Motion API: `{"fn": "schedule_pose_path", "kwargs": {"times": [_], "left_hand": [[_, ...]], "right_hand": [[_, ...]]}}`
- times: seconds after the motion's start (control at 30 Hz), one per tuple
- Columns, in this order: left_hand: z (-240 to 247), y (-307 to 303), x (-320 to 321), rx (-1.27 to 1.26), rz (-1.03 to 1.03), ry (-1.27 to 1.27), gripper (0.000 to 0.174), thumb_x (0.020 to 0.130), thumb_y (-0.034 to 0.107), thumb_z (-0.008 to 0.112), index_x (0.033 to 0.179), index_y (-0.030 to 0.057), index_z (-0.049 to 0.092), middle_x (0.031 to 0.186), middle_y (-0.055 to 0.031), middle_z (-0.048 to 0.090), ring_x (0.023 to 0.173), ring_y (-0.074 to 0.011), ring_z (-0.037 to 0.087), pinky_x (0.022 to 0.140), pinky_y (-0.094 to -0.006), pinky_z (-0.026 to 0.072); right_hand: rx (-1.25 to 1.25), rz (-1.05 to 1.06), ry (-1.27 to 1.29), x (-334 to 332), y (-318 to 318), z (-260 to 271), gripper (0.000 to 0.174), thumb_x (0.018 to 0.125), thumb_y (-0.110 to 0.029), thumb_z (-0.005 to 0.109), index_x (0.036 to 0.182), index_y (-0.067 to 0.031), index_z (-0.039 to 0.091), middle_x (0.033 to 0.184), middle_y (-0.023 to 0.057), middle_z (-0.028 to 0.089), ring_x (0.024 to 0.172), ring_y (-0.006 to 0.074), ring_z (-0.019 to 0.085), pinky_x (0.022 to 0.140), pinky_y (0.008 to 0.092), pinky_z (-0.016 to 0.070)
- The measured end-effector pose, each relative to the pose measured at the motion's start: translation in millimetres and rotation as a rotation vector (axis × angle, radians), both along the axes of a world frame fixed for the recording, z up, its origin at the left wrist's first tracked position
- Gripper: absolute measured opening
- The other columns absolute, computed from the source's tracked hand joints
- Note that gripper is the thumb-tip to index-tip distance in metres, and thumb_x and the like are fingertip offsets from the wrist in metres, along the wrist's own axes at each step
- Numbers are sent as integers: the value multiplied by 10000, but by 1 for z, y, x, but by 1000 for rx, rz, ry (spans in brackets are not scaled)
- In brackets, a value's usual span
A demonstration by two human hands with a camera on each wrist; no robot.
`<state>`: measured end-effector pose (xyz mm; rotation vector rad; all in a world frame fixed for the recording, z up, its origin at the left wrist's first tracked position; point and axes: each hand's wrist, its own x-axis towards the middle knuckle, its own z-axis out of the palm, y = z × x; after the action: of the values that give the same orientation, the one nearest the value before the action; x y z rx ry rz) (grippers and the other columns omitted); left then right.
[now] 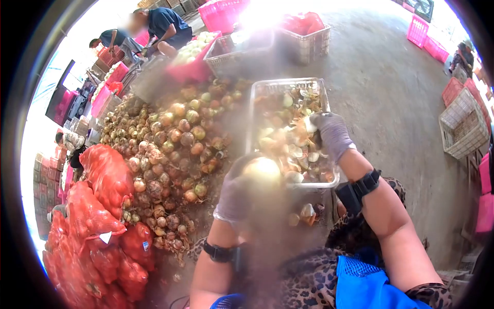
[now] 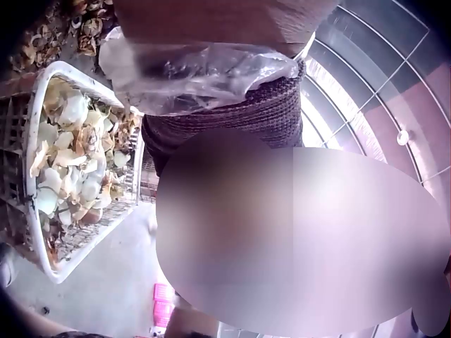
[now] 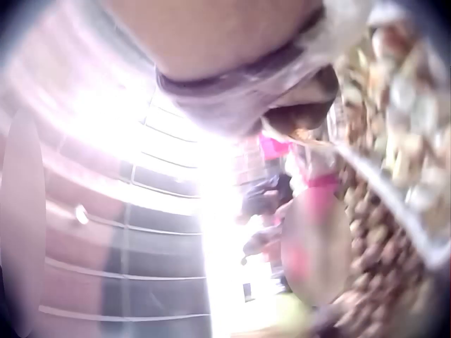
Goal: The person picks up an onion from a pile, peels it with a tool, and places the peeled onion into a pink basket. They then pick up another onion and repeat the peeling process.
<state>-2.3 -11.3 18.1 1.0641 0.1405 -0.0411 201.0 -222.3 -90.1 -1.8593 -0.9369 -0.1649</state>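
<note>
A peeled-looking pale onion (image 1: 261,171) is gripped by my gloved left hand (image 1: 230,194), just left of the crate's near end; glare and a smudge blur its outline. Over the right rim of the white crate (image 1: 332,183) is my gloved right hand (image 1: 333,135), fingers curled, with pale onion peel (image 1: 310,124) at the fingertips. Skins and pale pieces fill much of the crate. In the left wrist view the knitted glove (image 2: 225,113) shows, but a blur covers the fingers. The right wrist view shows the right hand (image 3: 236,98) with a tan, papery edge under its fingers.
A large heap of unpeeled onions (image 1: 180,129) spreads left of the crate. Red mesh sacks (image 1: 105,242) stand at the lower left. Behind are a grey crate (image 1: 234,62) and a pink basket of pale onions (image 1: 198,64). People work at the upper left.
</note>
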Motion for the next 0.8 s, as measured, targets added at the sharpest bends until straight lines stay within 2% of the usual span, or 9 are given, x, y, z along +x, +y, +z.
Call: {"fn": "schedule_pose_path", "kwargs": {"times": [0.03, 0.07, 0.13, 0.2, 0.23, 0.4, 0.6, 0.63, 0.8], "left_hand": [[3, -2, -1, -136, 11, -14, 646, 708, 209, 657, 1297, 15, 477, 1290, -164, 521, 1146, -291, 549, 923, -400, 508], [3, -1, -2, -209, -18, -49, 664, 700, 189, 652, 1314, 17, 464, 1310, -165, 507, 1162, -293, 538, 940, -402, 497], [-6, 7, 1, -357, -67, -125, 704, 686, 149, 642, 1348, 19, 439, 1349, -167, 479, 1196, -297, 516, 972, -406, 475], [-14, 10, 1, -273, -31, -126, 774, 723, 213, 685, 1403, 35, 362, 1327, -148, 489, 1168, -283, 525, 984, -381, 453], [-15, 7, 6, -160, -20, -135, 782, 742, 245, 694, 1412, 39, 347, 1313, -142, 499, 1152, -272, 533, 972, -368, 457], [-23, 9, 10, -61, -86, 83, 911, 749, 520, 727, 1403, 23, 332, 1220, -89, 539, 1064, -180, 555, 878, -319, 489], [-18, 7, 15, 552, 37, -55, 489, 660, 263, 791, 1060, 34, 626, 1112, -118, 556, 991, -240, 582, 799, -327, 515], [-29, 13, 19, 874, 44, -272, 466, 670, 252, 786, 1051, 39, 625, 1106, -123, 557, 981, -248, 587, 793, -331, 517], [-31, 6, 18, 1194, 80, -423, 471, 656, 302, 811, 1009, 46, 633, 1073, -122, 556, 903, -271, 608, 756, -356, 530]], "right_hand": [[-105, -203, -418, -6, 2, 12, 426, 889, -271, 593, 1225, -18, 524, 703, 59, 628, 434, 124, 501, 382, 286, 434], [-257, -204, -334, -15, 4, 23, 418, 889, -253, 592, 1245, -43, 525, 726, 56, 637, 452, 109, 505, 400, 270, 439], [-412, -72, 442, -52, 15, 71, 418, 889, -216, 591, 1284, -93, 528, 771, 49, 653, 487, 81, 513, 438, 239, 449], [-336, 56, 679, -94, 25, 93, 439, 889, -180, 589, 1323, -143, 531, 817, 42, 669, 522, 53, 521, 475, 208, 459], [-42, 166, 454, -111, 28, 72, 494, 842, -120, 602, 1328, -172, 531, 841, 53, 678, 608, 62, 554, 571, 231, 489], [-104, 6, 304, -135, 39, 103, 484, 799, -167, 642, 1262, -93, 522, 829, 171, 620, 718, 272, 647, 645, 368, 529], [-247, 125, 125, -131, 33, 106, 466, 750, -145, 639, 1165, -40, 458, 830, 173, 597, 732, 345, 626, 635, 420, 510], [-285, 123, 121, -132, 32, 107, 481, 738, -148, 646, 1164, -34, 455, 843, 176, 600, 748, 348, 626, 648, 421, 512], [-477, 90, 18, -135, 29, 108, 656, 710, -193, 653, 1269, 17, 381, 915, 165, 606, 802, 333, 636, 680, 403, 517]]}}
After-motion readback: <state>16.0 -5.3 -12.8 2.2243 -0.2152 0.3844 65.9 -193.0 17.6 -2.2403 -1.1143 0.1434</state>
